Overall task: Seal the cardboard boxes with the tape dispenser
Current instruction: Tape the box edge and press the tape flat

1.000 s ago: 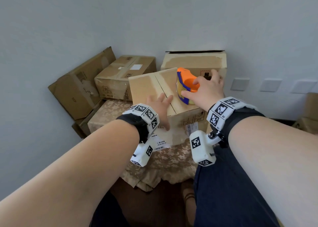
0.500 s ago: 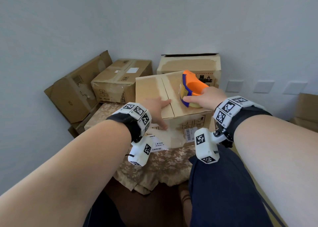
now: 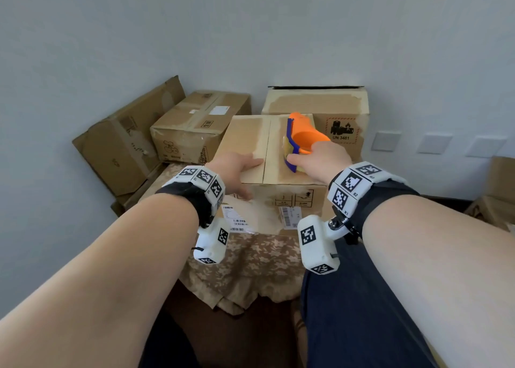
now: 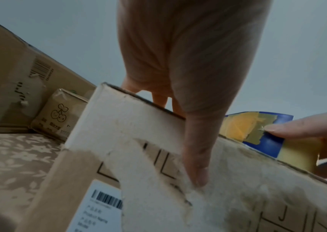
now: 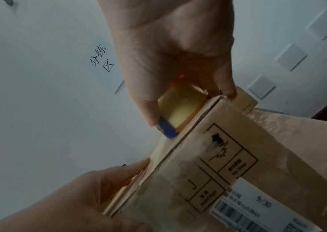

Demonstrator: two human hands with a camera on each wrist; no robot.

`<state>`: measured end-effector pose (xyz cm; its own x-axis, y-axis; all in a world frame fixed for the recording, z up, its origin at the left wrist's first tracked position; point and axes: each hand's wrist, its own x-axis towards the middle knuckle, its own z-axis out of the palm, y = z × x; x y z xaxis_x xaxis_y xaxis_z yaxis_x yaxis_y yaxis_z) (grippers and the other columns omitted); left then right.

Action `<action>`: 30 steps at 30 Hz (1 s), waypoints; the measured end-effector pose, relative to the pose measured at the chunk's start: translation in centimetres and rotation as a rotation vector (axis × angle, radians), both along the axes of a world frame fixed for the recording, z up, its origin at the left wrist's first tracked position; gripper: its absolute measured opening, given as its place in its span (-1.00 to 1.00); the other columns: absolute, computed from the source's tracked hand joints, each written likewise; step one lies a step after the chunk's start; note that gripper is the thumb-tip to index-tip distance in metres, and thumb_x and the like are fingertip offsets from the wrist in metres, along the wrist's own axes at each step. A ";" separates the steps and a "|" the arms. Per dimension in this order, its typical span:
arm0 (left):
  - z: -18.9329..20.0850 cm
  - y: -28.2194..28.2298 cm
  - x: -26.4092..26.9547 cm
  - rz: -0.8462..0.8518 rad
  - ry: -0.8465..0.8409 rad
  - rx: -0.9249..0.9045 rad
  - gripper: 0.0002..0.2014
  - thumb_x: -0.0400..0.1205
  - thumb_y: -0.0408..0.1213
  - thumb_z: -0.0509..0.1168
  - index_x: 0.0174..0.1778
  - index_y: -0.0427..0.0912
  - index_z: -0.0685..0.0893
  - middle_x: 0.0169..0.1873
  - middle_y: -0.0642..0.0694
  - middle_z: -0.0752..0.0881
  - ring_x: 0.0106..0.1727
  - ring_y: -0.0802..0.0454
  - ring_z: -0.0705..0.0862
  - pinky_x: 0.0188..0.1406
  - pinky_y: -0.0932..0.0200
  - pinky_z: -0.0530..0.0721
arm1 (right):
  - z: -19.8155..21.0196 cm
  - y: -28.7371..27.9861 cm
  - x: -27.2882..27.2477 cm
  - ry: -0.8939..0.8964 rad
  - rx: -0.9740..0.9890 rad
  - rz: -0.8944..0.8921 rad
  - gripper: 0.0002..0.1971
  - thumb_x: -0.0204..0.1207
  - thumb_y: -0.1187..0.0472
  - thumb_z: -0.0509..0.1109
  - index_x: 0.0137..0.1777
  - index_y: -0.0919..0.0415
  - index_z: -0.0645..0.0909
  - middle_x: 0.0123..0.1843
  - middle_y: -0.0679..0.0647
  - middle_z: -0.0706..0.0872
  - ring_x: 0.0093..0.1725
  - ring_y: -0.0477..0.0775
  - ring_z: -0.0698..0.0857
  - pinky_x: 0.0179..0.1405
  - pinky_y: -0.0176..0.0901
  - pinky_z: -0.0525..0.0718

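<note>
Head view: four cardboard boxes [image 3: 267,150], one tape dispenser [image 3: 302,139].

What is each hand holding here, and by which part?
The right hand grips the tape dispenser by its orange handle. The left hand holds nothing; it presses flat on the front box near its front edge.

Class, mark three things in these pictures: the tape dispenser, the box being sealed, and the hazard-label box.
tape dispenser [image 3: 306,137], head view, on its orange body.
box being sealed [image 3: 245,139], head view, on its left top flap.
hazard-label box [image 3: 320,104], head view, on its front face above the label.
</note>
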<state>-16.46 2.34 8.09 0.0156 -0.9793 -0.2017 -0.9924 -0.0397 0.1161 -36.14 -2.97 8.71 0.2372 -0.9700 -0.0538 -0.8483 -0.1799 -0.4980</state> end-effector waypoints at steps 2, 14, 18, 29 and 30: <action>-0.4 -0.1 0.4 0.005 0.010 -0.004 -0.01 0.37 -0.04 0.58 0.64 0.19 0.14 0.65 0.12 0.11 0.61 -0.03 0.21 0.56 -0.10 0.27 | 0.0 0.1 0.5 0.043 -0.073 0.003 -0.62 0.57 -0.11 0.26 -0.08 0.24 0.62 0.30 0.25 0.55 0.34 0.27 0.48 0.06 -0.02 0.51; 1.1 0.8 1.9 0.257 0.692 -0.140 -0.42 0.58 -0.28 0.36 0.55 -0.02 0.42 0.47 -0.06 0.50 0.47 0.01 0.46 0.54 0.06 0.31 | 2.6 0.5 2.0 -0.428 -0.224 0.019 -0.76 0.53 0.22 0.27 -0.38 0.20 0.43 -0.37 0.14 0.49 -0.30 0.13 0.46 -0.36 -0.10 0.30; 2.1 1.6 2.8 0.596 1.120 -0.335 -0.63 0.70 -0.14 0.19 0.41 -0.17 0.50 0.32 -0.15 0.57 0.28 -0.11 0.63 0.31 -0.11 0.59 | 3.5 0.7 3.1 -0.691 -0.079 -0.040 -0.58 0.50 -0.12 0.36 -0.26 0.29 0.64 -0.29 0.28 0.67 -0.22 0.28 0.65 -0.18 -0.02 0.60; 2.7 4.8 4.5 0.843 1.780 -0.178 -0.63 0.71 -0.11 0.20 0.31 -0.29 0.58 -0.03 -0.25 0.73 -0.07 -0.10 0.72 -0.18 0.01 0.69 | 1.9 1.5 5.6 -1.131 0.478 -0.087 -0.75 0.46 -0.11 0.48 -0.18 0.06 0.64 -0.46 -0.06 0.69 -0.51 -0.11 0.64 -0.28 -0.21 0.60; 2.7 4.9 4.5 0.858 1.788 -0.199 -0.68 0.71 -0.14 0.21 0.27 -0.27 0.60 -0.07 -0.23 0.74 -0.10 -0.08 0.72 -0.22 0.03 0.68 | 1.8 1.6 5.6 -1.139 0.488 -0.090 -0.76 0.47 -0.11 0.48 -0.19 0.05 0.63 -0.47 -0.06 0.68 -0.53 -0.11 0.63 -0.29 -0.21 0.60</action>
<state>-12.00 7.20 10.77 0.3492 -0.8337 -0.4277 0.5016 -0.2192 0.8369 -30.52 -1.32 10.52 0.3190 -0.9218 -0.2202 0.1114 0.2672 -0.9572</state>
